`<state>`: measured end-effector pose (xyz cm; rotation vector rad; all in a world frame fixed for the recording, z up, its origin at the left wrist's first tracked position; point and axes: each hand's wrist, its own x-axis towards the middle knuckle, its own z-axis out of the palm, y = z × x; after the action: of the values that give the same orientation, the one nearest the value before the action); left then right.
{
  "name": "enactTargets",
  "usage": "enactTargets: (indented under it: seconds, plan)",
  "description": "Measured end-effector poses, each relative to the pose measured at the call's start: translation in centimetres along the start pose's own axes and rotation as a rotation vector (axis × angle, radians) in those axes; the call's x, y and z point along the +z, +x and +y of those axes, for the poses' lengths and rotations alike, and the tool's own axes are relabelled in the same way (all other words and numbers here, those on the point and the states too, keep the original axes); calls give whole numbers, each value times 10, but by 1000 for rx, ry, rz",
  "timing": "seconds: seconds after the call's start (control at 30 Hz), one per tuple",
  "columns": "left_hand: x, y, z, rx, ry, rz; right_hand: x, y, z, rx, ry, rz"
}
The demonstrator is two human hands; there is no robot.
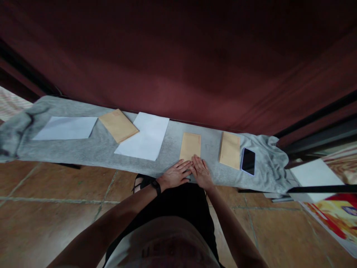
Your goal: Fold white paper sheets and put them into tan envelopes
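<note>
A tan paper envelope point(190, 144) lies flat on the grey cloth in front of me. My left hand point(176, 174), with a dark band on its wrist, rests flat over the near edge of the envelope, fingers stretched to the right. Beside it my right hand point(201, 172) lies flat too, fingers pointing away from me, on the envelope's near right corner. The fingertips of both hands meet. Neither hand grips anything. The near end of the envelope is hidden beneath them.
Right of the envelope are a stack of tan envelopes point(230, 150) and a phone point(248, 161). To the left lie white paper sheets point(147, 136), more tan envelopes point(118, 125) and another white sheet point(67, 128). Grey cloth point(170, 149) covers the narrow surface, backed by a dark red panel point(178, 82).
</note>
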<state>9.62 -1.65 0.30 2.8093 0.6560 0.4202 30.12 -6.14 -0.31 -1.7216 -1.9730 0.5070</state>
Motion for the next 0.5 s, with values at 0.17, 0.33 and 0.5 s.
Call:
enactTargets:
  seconds: [0.17, 0.33, 0.5]
  plan:
    - [-6, -1, 3, 3, 3, -52, 0, -25, -2, 1, -9, -35]
    - [-8, -4, 4, 15, 0, -41, 3, -42, 0, -33, -23, -28]
    - [-10, -11, 5, 16, 42, -61, 7, -52, 2, -82, -179, 27]
